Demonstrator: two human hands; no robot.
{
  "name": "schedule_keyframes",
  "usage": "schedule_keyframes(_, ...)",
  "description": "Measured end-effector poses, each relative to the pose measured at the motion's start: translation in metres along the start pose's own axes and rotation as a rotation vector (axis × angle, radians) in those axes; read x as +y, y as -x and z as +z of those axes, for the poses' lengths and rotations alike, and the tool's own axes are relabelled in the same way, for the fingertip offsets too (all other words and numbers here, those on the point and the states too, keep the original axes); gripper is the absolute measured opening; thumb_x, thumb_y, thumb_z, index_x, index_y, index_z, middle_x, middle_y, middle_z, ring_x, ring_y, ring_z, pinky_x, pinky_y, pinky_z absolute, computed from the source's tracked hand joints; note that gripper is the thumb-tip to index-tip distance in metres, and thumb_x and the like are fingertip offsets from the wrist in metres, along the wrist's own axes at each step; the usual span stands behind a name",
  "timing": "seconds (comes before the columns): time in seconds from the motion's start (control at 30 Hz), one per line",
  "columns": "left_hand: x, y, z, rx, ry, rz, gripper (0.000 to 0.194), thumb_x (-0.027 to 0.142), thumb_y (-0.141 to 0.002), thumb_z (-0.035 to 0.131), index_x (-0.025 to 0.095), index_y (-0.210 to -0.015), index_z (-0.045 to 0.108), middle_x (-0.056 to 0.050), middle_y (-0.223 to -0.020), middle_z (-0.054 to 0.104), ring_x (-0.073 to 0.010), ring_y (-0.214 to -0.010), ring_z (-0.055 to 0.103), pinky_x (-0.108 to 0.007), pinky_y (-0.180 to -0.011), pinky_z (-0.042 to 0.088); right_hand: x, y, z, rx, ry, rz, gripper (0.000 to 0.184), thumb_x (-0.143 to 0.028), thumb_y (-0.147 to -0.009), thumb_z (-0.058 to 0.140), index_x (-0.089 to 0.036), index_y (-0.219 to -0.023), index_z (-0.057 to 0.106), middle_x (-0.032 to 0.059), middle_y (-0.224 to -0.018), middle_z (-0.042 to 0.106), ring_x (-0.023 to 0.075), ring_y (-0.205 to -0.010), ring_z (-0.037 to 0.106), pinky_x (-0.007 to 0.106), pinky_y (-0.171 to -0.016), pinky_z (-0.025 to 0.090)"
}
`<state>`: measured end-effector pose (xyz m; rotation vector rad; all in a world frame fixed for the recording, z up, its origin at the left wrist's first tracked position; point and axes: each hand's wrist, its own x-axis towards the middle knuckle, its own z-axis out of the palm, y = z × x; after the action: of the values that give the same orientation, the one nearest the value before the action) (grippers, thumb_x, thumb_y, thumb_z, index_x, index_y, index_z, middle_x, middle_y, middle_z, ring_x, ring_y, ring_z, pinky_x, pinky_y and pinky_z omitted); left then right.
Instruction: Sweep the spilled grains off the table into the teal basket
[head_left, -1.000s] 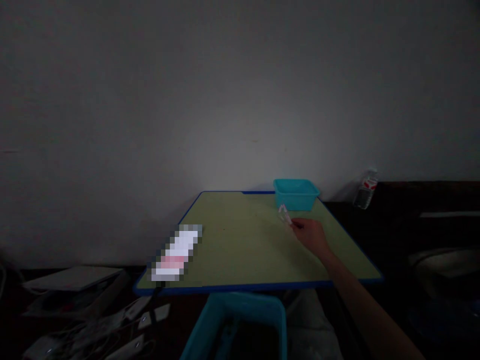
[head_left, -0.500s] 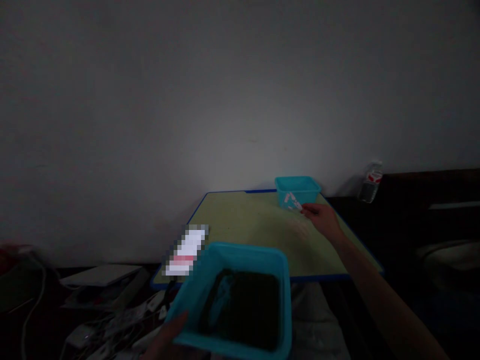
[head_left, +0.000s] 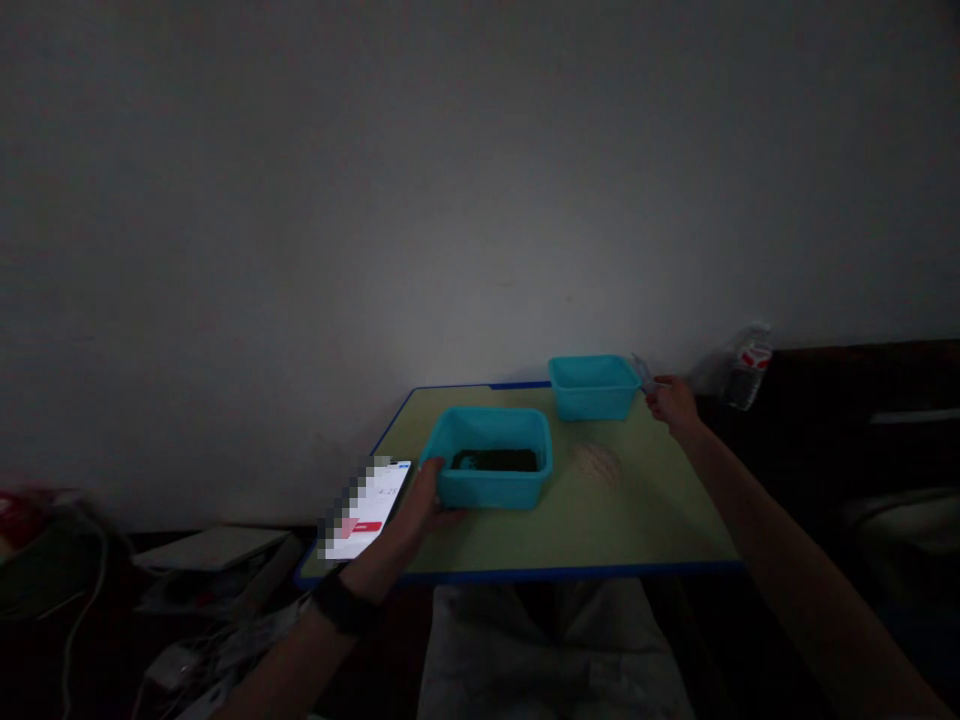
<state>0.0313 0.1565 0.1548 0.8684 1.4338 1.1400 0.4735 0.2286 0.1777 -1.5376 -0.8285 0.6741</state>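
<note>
Turquoise plastic forms the near basin (head_left: 491, 490), which the left hand (head_left: 429, 497) grips at its left front corner, thumb over the rim and fingers curled low against the side. Whether the base rests fully on the bench (head_left: 600, 535) is hard to tell. Something dark (head_left: 499, 460) covers its floor, with a bluish patch at the left; the gloom hides what it is. The right hand (head_left: 670, 403) is closed to a pinch on a small clear packet (head_left: 643, 373), held up just beside the right end of the far basin (head_left: 594, 406), a matching turquoise one at the bench's back edge. Between the near basin and the right forearm lies a pale, grainy patch (head_left: 596, 463) on the yellowish top. A lit phone (head_left: 367, 520) leans or lies near the left wrist, which wears a dark band (head_left: 345, 605).
</note>
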Motion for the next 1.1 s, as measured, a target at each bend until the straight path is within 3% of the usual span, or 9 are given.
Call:
schedule_keyframes(0.07, 0.006, -0.01, 0.002, -0.008, -0.058, 0.004, 0.053, 0.055, -0.099, 0.056, 0.018, -0.137, 0.058, -0.023, -0.143, 0.063, -0.0333, -0.099, 0.074, -0.044, -0.066, 0.07, -0.004, -0.009, 0.0, -0.022, 0.017, 0.053, 0.018, -0.031, -0.1, 0.066, -0.015, -0.108, 0.067, -0.0028, -0.06, 0.055, 0.0106, -0.048, 0.044, 0.02, -0.045, 0.032)
schedule_keyframes(0.17, 0.012, -0.027, 0.004, -0.024, -0.124, -0.01, 0.058, 0.059, -0.101, 0.05, 0.014, -0.136, 0.059, -0.027, -0.139, 0.065, -0.0319, -0.083, 0.075, -0.044, -0.056, 0.067, -0.008, -0.019, 0.003, -0.089, 0.034, 0.124, 0.027, -0.039, -0.105, 0.066, -0.016, -0.092, 0.066, -0.0005, -0.057, 0.056, 0.0084, -0.044, 0.037, 0.02, -0.041, 0.025)
schedule_keyframes(0.3, 0.017, -0.048, 0.009, -0.045, -0.099, -0.004, 0.059, 0.054, -0.105, 0.041, 0.01, -0.14, 0.059, -0.026, -0.133, 0.071, -0.0277, -0.081, 0.076, -0.042, -0.064, 0.069, -0.011, -0.027, 0.009, -0.155, 0.048, 0.191, 0.037, -0.047, -0.103, 0.073, -0.018, -0.083, 0.063, 0.0037, -0.058, 0.061, 0.0067, -0.043, 0.033, 0.018, -0.039, 0.021)
schedule_keyframes(0.43, 0.019, -0.064, 0.018, -0.061, -0.068, 0.032, 0.06, 0.054, -0.106, 0.041, 0.013, -0.145, 0.06, -0.025, -0.138, 0.071, -0.0318, -0.098, 0.077, -0.043, -0.068, 0.07, -0.015, -0.032, 0.019, -0.165, 0.059, 0.233, 0.04, -0.051, -0.097, 0.08, -0.019, -0.08, 0.062, 0.0062, -0.058, 0.065, 0.0066, -0.043, 0.031, 0.018, -0.038, 0.019)
schedule_keyframes(0.6, 0.023, -0.078, 0.035, -0.081, -0.05, 0.094, 0.064, 0.057, -0.108, 0.034, 0.017, -0.153, 0.053, -0.023, -0.162, 0.059, -0.039, -0.138, 0.064, -0.045, -0.079, 0.071, -0.021, -0.034, 0.028, -0.119, 0.031, 0.236, 0.025, -0.035, -0.1, 0.073, -0.018, -0.084, 0.064, 0.0059, -0.056, 0.065, 0.0074, -0.041, 0.033, 0.019, -0.038, 0.021)
schedule_keyframes(0.73, 0.026, -0.087, 0.046, -0.099, -0.029, 0.105, 0.069, 0.06, -0.108, 0.032, 0.018, -0.161, 0.043, -0.023, -0.172, 0.049, -0.0391, -0.145, 0.06, -0.048, -0.088, 0.07, -0.028, -0.028, 0.027, -0.088, -0.017, 0.208, 0.016, -0.027, -0.102, 0.066, -0.018, -0.088, 0.063, 0.0048, -0.059, 0.064, 0.0074, -0.042, 0.034, 0.018, -0.039, 0.022)
schedule_keyframes(0.87, 0.028, -0.094, 0.053, -0.114, -0.021, 0.105, 0.07, 0.061, -0.107, 0.035, 0.02, -0.163, 0.041, -0.022, -0.174, 0.045, -0.0386, -0.147, 0.057, -0.046, -0.086, 0.069, -0.038, -0.018, 0.019, -0.072, -0.061, 0.159, 0.014, -0.02, -0.1, 0.065, -0.018, -0.087, 0.062, 0.005, -0.059, 0.063, 0.0075, -0.044, 0.034, 0.019, -0.04, 0.023)
schedule_keyframes(1.0, 0.034, -0.091, 0.051, -0.077, -0.042, 0.104, 0.072, 0.064, -0.103, 0.043, 0.02, -0.16, 0.044, -0.023, -0.168, 0.051, -0.0359, -0.136, 0.063, -0.038, -0.075, 0.066, -0.047, -0.003, 0.012, -0.078, -0.074, 0.111, 0.016, -0.021, -0.099, 0.066, -0.016, -0.084, 0.062, 0.0084, -0.06, 0.066, 0.0071, -0.044, 0.035, 0.02, -0.04, 0.022)
schedule_keyframes(1.1, 0.04, -0.073, 0.038, 0.056, -0.109, 0.173, 0.079, 0.069, -0.094, 0.056, 0.018, -0.154, 0.052, -0.024, -0.155, 0.059, -0.0351, -0.113, 0.071, -0.032, -0.058, 0.054, -0.049, 0.021, -0.002, -0.109, -0.086, 0.059, 0.022, -0.021, -0.1, 0.063, -0.017, -0.079, 0.06, 0.0083, -0.061, 0.066, 0.0061, -0.043, 0.034, 0.019, -0.04, 0.02)
